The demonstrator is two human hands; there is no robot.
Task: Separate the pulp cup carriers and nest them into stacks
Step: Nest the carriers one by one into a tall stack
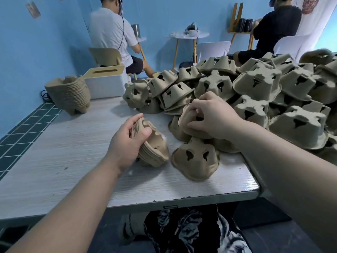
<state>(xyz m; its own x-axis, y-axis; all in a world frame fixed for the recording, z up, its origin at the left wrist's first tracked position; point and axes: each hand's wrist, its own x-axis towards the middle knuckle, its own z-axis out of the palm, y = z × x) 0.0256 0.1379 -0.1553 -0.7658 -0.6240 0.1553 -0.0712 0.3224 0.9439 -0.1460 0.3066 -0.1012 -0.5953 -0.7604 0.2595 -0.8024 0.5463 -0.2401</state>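
1. On the head view, near the table's (54, 161) middle, my left hand (125, 141) grips a small nested stack of carriers (153, 148), thumb over the top rim, fingers curled behind it. That stack lies tilted on its side and touches the tabletop.

2. Just to its right, my right hand (211, 117) has its fingers curled into a loose carrier (189, 123) at the near edge of the pile, pinching its rim. I judge this is the next piece being pulled free for nesting; whether it is one carrier or two stuck together, I cannot tell.

3. Below that hand, a single upside-down carrier (196, 159) sits by itself on the table, close to the held stack but apart from it.

4. Far left, against the blue wall, a finished stack (70, 94) stands beside the white tissue box (105, 83). Many layers are nested there, so that much looks done.

5. Across the right side, the big heap of loose carriers (264, 92) runs back along the table and out of frame. Most lie upside down, jumbled over each other.

6. My call on progress: early going. One tall stack is complete, one short stack is under way, and by far the larger share is unsorted.

7. Behind the table, two people sit on chairs facing away, busy at their own small tables.
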